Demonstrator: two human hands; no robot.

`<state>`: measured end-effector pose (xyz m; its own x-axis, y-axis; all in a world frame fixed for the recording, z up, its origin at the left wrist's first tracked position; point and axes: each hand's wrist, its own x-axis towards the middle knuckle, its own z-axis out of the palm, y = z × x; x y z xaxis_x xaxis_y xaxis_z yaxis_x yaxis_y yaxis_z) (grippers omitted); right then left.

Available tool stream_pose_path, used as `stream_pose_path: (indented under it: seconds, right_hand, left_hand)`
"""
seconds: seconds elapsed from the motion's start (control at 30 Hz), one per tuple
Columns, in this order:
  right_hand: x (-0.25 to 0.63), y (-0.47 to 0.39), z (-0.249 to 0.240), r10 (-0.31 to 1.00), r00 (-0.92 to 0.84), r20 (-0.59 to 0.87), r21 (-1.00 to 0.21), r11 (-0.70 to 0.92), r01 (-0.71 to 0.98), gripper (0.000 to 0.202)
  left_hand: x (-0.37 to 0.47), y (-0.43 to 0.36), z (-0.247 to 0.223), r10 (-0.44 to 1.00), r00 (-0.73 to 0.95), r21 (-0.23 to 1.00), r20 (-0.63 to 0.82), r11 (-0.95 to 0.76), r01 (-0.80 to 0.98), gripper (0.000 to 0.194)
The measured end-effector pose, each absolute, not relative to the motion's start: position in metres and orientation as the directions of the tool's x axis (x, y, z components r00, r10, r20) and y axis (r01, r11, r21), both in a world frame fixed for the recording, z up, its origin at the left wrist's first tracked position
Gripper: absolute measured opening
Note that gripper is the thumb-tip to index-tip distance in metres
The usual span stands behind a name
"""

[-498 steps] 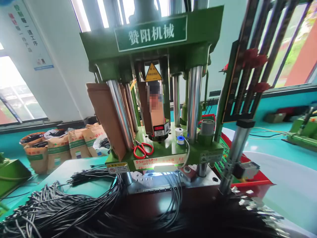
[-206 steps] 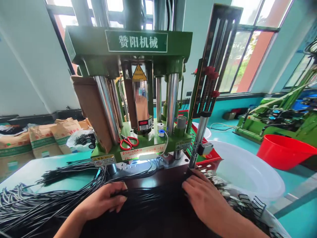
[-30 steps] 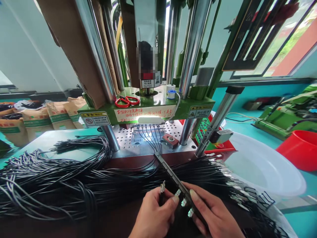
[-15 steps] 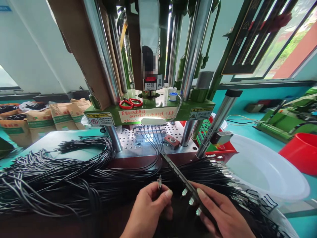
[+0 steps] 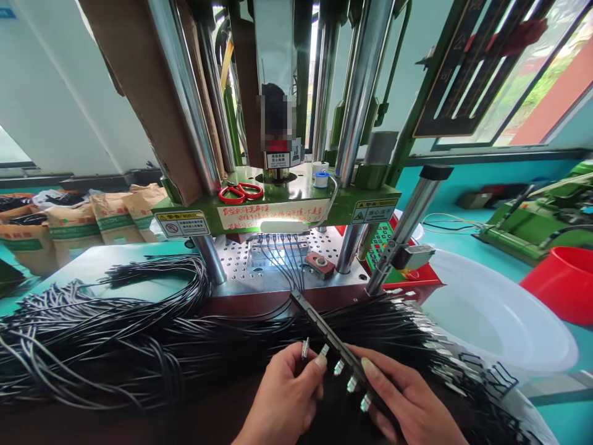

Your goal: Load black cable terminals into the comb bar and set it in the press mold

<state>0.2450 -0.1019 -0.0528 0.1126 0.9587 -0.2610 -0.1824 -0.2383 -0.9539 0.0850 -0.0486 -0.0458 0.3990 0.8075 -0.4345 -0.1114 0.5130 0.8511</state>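
My right hand [image 5: 403, 392] grips a long dark bar [image 5: 324, 330], which slants from upper left to lower right. Several small metal connectors [image 5: 352, 384] stick out along its lower left side. My left hand [image 5: 290, 389] is closed in a pinch beside the bar, with a small metal connector [image 5: 306, 347] rising from its fingers. Another connector [image 5: 325, 350] sits at my left thumb tip, by the bar. Black cables [image 5: 208, 340] lie in a thick bundle behind and left of my hands. Thin cables run from the lit mould [image 5: 278, 254] toward the bar's far end.
A green press [image 5: 278, 207] with steel columns stands ahead, red-handled scissors [image 5: 241, 193] on its ledge. A brown block [image 5: 319, 264] sits by the mould. At right are a white tub [image 5: 500, 309] and a red bucket [image 5: 563, 284]; paper sacks [image 5: 74, 232] stand at left.
The bar has shifted slightly left, and my left hand has come closer to it. A connector now shows at my left thumb tip, beside the bar.
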Motion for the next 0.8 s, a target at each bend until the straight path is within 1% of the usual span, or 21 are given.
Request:
stream_pose_path:
  seconds: [0.07, 0.17, 0.3, 0.4, 0.63, 0.73, 0.8]
  right_hand:
    - [0.2442, -0.1026, -0.0516, 0.953, 0.142, -0.266, -0.955, -0.24, -0.177, 0.045]
    - [0.2443, -0.1031, -0.0509, 0.951, 0.1, -0.292, -0.95, -0.276, -0.145, 0.051]
    - [0.2453, -0.1025, -0.0522, 0.957, 0.097, -0.275, -0.957, -0.262, -0.124, 0.051]
    - [0.2451, -0.102, -0.0535, 0.961, 0.093, -0.262, -0.961, -0.251, -0.114, 0.051]
    - [0.2423, -0.1039, -0.0566, 0.972, 0.114, -0.203, -0.977, -0.194, -0.083, 0.046]
    - [0.2419, -0.1045, -0.0576, 0.968, 0.103, -0.227, -0.971, -0.217, -0.096, 0.047]
    - [0.2436, -0.1043, -0.058, 0.961, 0.096, -0.261, -0.961, -0.249, -0.118, 0.049]
  left_hand:
    - [0.0858, -0.0489, -0.0452, 0.799, 0.402, 0.844, -0.448, 0.526, -0.105, 0.056]
    - [0.0856, -0.0487, -0.047, 0.795, 0.406, 0.836, -0.451, 0.535, -0.118, 0.055]
    - [0.0855, -0.0462, -0.0484, 0.788, 0.409, 0.822, -0.459, 0.552, -0.14, 0.057]
    - [0.0862, -0.0438, -0.0469, 0.785, 0.414, 0.827, -0.46, 0.549, -0.121, 0.056]
    - [0.0863, -0.041, -0.0469, 0.797, 0.401, 0.859, -0.451, 0.509, -0.045, 0.042]
    - [0.0846, -0.0423, -0.0459, 0.799, 0.398, 0.867, -0.45, 0.498, -0.021, 0.036]
    - [0.0813, -0.0432, -0.0432, 0.813, 0.407, 0.885, -0.416, 0.466, -0.027, 0.034]
